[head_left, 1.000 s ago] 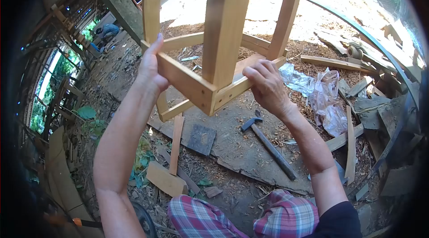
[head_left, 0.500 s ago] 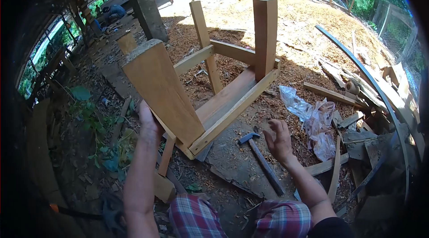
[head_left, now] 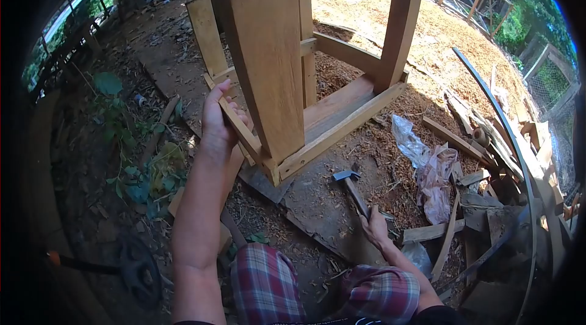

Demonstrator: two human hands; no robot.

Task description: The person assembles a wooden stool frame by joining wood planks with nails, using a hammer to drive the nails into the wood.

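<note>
Head view: at upper centre, the left hand (head_left: pixel 218 120) is clamped on one rail of the four-legged wooden frame (head_left: pixel 271 68), while the right hand (head_left: pixel 375 229), at lower right of centre, is closed round the handle of the hammer (head_left: pixel 353 191). Held at one side only, the wooden frame could twist or tip if that grip slackened. Half a second ago the right hand was empty, and the nearest leg leaned more

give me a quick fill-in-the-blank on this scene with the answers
1. The left hand grips a brown, four-posted frame made of ____.
2. The right hand is on the ____ of a grey-headed metal hammer.
3. In this view, crumpled translucent plastic lies to the ____ of the hammer.

Missing words: wood; handle; right.
</note>
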